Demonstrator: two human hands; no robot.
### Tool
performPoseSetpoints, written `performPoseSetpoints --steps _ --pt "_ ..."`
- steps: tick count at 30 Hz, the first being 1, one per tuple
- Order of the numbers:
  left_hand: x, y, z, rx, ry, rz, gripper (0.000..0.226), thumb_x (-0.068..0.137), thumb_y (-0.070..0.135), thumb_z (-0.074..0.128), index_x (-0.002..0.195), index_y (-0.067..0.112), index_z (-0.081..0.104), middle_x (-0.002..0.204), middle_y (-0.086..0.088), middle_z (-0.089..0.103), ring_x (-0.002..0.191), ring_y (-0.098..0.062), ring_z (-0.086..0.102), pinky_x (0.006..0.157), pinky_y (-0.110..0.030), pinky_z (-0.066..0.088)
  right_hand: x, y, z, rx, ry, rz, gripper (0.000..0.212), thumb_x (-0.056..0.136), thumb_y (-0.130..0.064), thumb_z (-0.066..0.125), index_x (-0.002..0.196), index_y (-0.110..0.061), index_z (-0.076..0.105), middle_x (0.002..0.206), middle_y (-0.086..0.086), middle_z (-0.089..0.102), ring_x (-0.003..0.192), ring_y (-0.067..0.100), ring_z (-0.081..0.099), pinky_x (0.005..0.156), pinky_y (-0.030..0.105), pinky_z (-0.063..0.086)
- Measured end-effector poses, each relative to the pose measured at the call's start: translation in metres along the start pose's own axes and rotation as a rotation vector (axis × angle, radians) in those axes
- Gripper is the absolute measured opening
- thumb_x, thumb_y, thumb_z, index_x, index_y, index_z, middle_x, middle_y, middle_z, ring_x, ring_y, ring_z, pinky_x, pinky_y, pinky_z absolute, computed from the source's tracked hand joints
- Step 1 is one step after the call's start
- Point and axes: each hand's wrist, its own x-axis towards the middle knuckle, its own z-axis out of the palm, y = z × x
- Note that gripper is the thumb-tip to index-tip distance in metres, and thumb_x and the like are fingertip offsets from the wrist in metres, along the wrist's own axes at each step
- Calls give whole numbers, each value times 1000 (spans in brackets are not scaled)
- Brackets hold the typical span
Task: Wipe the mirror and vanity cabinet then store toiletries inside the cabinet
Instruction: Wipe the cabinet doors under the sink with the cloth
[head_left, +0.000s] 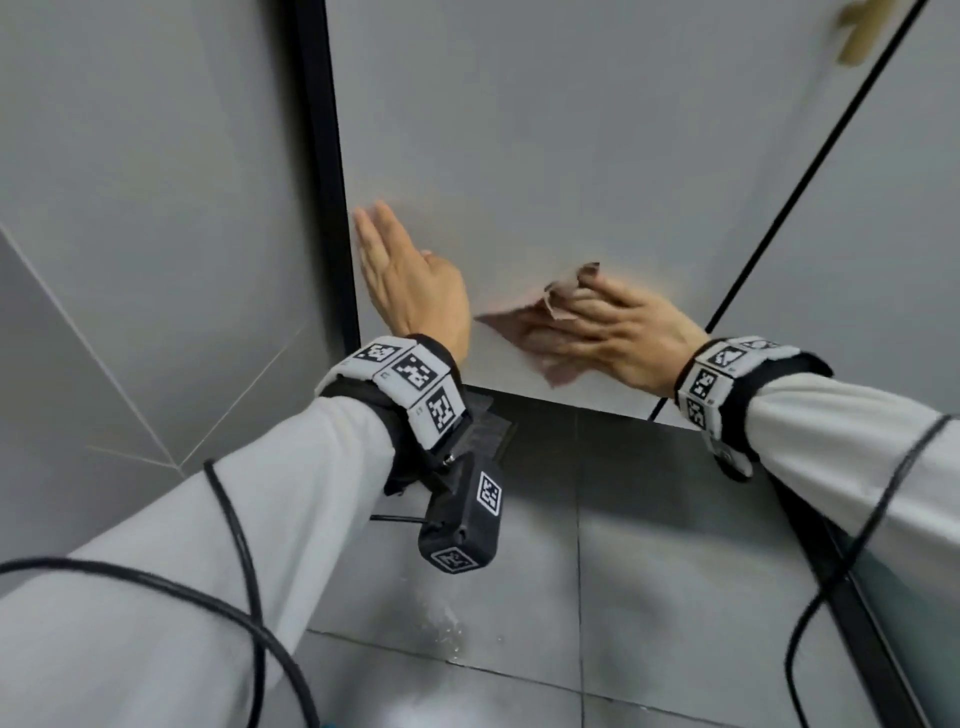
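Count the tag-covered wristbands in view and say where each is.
2. One wristband on the left wrist, behind the left hand flat on the cabinet door; the other wristband on the right wrist, behind the right hand pressing the cloth.

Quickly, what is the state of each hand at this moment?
Left hand: open, straight fingers flat on the cabinet door, holding nothing.
Right hand: open, fingers pressing the cloth against the door.
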Motion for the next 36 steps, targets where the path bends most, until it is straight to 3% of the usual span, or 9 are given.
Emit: performPoseSetpoints --steps 2,4,9,13,15,20,25,31,36 --pt "-1 1 0 12 7 14 59 96 6 30 150 9 7 160 -5 -3 148 -15 -1 119 -23 -2 -21 9 -3 -12 -76 -65 47 89 -28 28 120 -26 63 131 -10 55 121 19 55 115 33 -10" --pt "-1 2 2 10 27 -14 59 97 8 31 150 9 7 160 -4 -2 148 -14 0 119 -24 0 -26 29 3 -49 -31 -21 44 92 -29 32 122 -22 63 131 -7 56 124 23 53 116 35 1" --pt "-7 1 16 -36 59 -20 64 94 9 38 150 9 7 160 -3 -2 148 -14 3 120 -25 5 -30 48 0 -58 191 394 49 99 -40 39 145 -24 33 149 5 37 138 27 34 114 45 17" --pt "-17 -4 21 -49 36 1 65 94 8 39 151 10 7 160 -2 -3 148 -14 5 120 -25 9 -66 17 2 9 38 103 42 88 -38 57 127 -25 59 137 4 52 125 26 51 110 45 34" --pt "-21 -3 24 -51 29 -2 65 94 9 39 151 9 6 160 -3 -5 148 -14 4 120 -25 8 -69 40 3 -39 27 97 43 89 -43 53 127 -23 59 134 6 56 127 29 50 113 45 26" --pt "-20 -4 24 -93 24 -15 62 95 9 39 150 9 10 160 -4 0 148 -15 5 116 -21 5 -35 62 -3 -6 237 556 57 96 -48 41 148 -30 25 155 1 24 141 25 21 117 46 10" --pt "1 -4 -3 -175 136 9 60 93 9 46 147 7 21 154 -10 16 143 -22 21 118 -26 15 -19 36 -2 82 193 328 51 95 -41 44 143 -28 35 146 8 42 139 28 29 117 45 14" --pt "32 -17 -21 -148 143 -42 68 87 -1 39 149 14 18 154 -7 21 142 -24 17 119 -35 11 45 48 -15 49 318 568 55 97 -47 37 148 -31 24 155 0 24 141 25 21 119 45 8" --pt "40 -35 -28 -300 34 -152 67 84 -7 34 147 15 25 151 -7 28 138 -21 30 112 -25 22 41 36 -18 63 212 214 46 96 -41 39 140 -26 44 145 4 44 137 28 36 114 45 19"
